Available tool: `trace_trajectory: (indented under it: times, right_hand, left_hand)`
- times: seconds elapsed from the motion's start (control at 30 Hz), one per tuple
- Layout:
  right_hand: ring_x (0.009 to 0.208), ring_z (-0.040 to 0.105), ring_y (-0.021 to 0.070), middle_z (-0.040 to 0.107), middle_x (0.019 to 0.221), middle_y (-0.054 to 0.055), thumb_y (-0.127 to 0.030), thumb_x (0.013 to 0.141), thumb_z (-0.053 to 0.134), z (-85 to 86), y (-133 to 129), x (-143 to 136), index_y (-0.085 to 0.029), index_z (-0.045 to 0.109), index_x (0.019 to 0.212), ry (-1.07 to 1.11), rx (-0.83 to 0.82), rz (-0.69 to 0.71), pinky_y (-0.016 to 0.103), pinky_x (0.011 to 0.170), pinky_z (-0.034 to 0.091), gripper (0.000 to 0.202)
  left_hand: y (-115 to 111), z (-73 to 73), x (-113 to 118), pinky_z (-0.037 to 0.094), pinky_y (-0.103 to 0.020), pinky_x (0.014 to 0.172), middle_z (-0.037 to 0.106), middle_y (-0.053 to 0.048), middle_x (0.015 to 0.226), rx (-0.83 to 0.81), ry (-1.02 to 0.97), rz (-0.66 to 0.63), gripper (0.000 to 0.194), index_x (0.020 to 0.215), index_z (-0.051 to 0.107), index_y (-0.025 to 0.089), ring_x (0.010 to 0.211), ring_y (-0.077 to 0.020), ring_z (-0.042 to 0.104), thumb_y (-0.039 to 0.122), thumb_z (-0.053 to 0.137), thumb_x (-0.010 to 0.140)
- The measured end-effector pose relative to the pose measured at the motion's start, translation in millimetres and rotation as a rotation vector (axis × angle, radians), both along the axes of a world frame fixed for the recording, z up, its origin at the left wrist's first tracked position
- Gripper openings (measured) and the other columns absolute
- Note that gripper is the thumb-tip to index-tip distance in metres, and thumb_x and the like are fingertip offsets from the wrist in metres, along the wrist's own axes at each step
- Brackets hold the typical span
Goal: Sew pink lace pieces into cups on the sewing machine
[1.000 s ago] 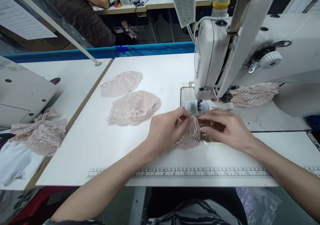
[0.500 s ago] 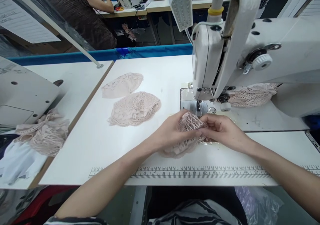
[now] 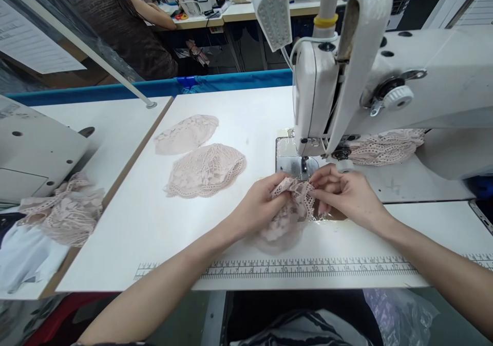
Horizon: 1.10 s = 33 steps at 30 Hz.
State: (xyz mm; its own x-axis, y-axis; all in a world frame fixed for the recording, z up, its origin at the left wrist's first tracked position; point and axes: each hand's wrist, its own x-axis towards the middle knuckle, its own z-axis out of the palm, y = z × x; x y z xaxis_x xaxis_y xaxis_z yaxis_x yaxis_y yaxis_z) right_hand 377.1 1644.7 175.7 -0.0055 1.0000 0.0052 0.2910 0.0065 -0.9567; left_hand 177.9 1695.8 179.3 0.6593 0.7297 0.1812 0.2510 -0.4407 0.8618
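Observation:
A pale pink lace piece (image 3: 283, 225) is bunched between my two hands, just in front of the sewing machine's presser foot (image 3: 304, 165). My left hand (image 3: 265, 202) is closed on its upper left part, thumb on top. With thumb and fingertips, my right hand (image 3: 339, 189) pinches the scalloped edge on the right. The lower part of the lace hangs over the white table and is slightly blurred. Two more lace pieces, a curved one (image 3: 208, 170) and a flatter one (image 3: 187, 133), lie on the table to the left.
The sewing machine (image 3: 319, 89) rises over the right side, with stacked lace (image 3: 387, 147) beneath its arm. A printed ruler (image 3: 308, 269) runs along the front edge. More gathered lace (image 3: 73, 212) sits at far left by another machine (image 3: 34, 151). Across the blue divider a person (image 3: 119, 27) works.
The lace has been folded and turned between my hands, so its scalloped edge now shows at the right. My right-hand fingers have spread a little more. The camera view has shifted slightly.

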Motion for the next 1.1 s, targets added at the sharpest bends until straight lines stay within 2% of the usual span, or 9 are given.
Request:
trace_trajectory:
  times: [0.1, 0.2, 0.27, 0.33, 0.43, 0.57, 0.67, 0.83, 1.1]
  right_hand:
    - [0.062, 0.068, 0.0159, 0.069, 0.072, 0.001, -0.028, 0.077, 0.07, -0.7, -0.5, -2.1, -0.018, 0.063, 0.088, 0.085, 0.024, 0.018, 0.028, 0.059, 0.059, 0.016]
    - [0.064, 0.067, 0.0145, 0.069, 0.073, 0.001, -0.027, 0.079, 0.07, -1.7, -2.7, -3.8, -0.019, 0.064, 0.086, 0.009, 0.101, 0.037, 0.026, 0.058, 0.058, 0.012]
    - [0.066, 0.066, 0.0128, 0.068, 0.076, -0.001, -0.022, 0.081, 0.067, -2.3, -5.3, -5.1, -0.021, 0.066, 0.086, -0.073, 0.22, 0.044, 0.023, 0.057, 0.056, 0.006]
    - [0.069, 0.065, 0.0115, 0.068, 0.08, -0.001, -0.015, 0.083, 0.062, -3.3, -8.1, -6.2, -0.022, 0.065, 0.088, -0.171, 0.379, 0.064, 0.023, 0.061, 0.056, 0.009]
    - [0.074, 0.065, 0.0115, 0.068, 0.084, 0.0, -0.007, 0.084, 0.056, -5.7, -10.5, -6.3, -0.021, 0.063, 0.093, -0.334, 0.601, 0.085, 0.023, 0.065, 0.055, 0.018]
    - [0.074, 0.065, 0.011, 0.069, 0.086, 0.001, -0.005, 0.086, 0.055, -9.0, -10.7, -3.7, -0.019, 0.059, 0.098, -0.451, 0.785, 0.114, 0.022, 0.066, 0.053, 0.019]
    - [0.075, 0.065, 0.0101, 0.069, 0.087, 0.002, -0.005, 0.086, 0.056, -10.1, -10.4, -2.3, -0.019, 0.057, 0.101, -0.516, 0.855, 0.133, 0.02, 0.068, 0.053, 0.021]
    - [0.074, 0.064, 0.0093, 0.068, 0.086, 0.001, -0.005, 0.086, 0.057, -9.8, -10.1, -2.5, -0.019, 0.056, 0.101, -0.536, 0.877, 0.165, 0.019, 0.067, 0.053, 0.021]
    - [0.067, 0.062, 0.0097, 0.066, 0.08, -0.001, -0.007, 0.086, 0.056, -9.5, -12.1, -1.8, -0.019, 0.055, 0.097, -0.558, 0.863, 0.176, 0.02, 0.059, 0.05, 0.016]
  left_hand:
    - [-4.5, -0.2, 1.7, 0.05, -0.023, 0.06, 0.065, -0.001, 0.083, 0.084, 0.017, 0.013, 0.008, 0.094, 0.056, 0.018, 0.072, -0.0132, 0.061, 0.018, 0.053, 0.087]
    - [-7.5, -6.1, 3.2, 0.044, -0.02, 0.052, 0.061, 0.002, 0.075, 0.319, 0.002, 0.068, 0.013, 0.087, 0.052, 0.018, 0.061, -0.0096, 0.054, 0.026, 0.063, 0.085]
    - [-7.5, -13.2, 3.6, 0.038, -0.019, 0.048, 0.057, 0.003, 0.069, 0.547, -0.015, 0.109, 0.015, 0.078, 0.048, 0.018, 0.055, -0.0083, 0.05, 0.021, 0.06, 0.086]
    - [-5.9, -20.6, 3.6, 0.034, -0.019, 0.046, 0.054, 0.003, 0.066, 0.776, -0.04, 0.113, 0.016, 0.073, 0.043, 0.019, 0.054, -0.0082, 0.047, 0.011, 0.052, 0.084]
    - [-2.7, -28.0, 3.4, 0.029, -0.019, 0.044, 0.051, 0.004, 0.064, 0.972, -0.079, 0.106, 0.019, 0.071, 0.04, 0.02, 0.051, -0.0081, 0.043, 0.003, 0.046, 0.079]
    - [-1.0, -29.1, 3.1, 0.027, -0.02, 0.044, 0.046, 0.005, 0.061, 0.96, -0.1, 0.106, 0.02, 0.072, 0.04, 0.02, 0.051, -0.0083, 0.036, 0.002, 0.047, 0.078]
    - [-1.9, -27.1, 2.3, 0.026, -0.021, 0.045, 0.042, 0.006, 0.061, 0.895, -0.088, 0.083, 0.021, 0.072, 0.038, 0.021, 0.051, -0.0087, 0.033, 0.002, 0.046, 0.077]
    - [-2.6, -25.5, 0.7, 0.027, -0.02, 0.046, 0.042, 0.005, 0.063, 0.807, -0.066, 0.036, 0.019, 0.074, 0.037, 0.021, 0.052, -0.0088, 0.035, 0.003, 0.044, 0.075]
    - [-2.8, -25.2, 1.2, 0.029, -0.021, 0.046, 0.044, 0.005, 0.063, 0.805, -0.072, 0.013, 0.019, 0.075, 0.037, 0.021, 0.052, -0.0092, 0.037, 0.003, 0.042, 0.074]
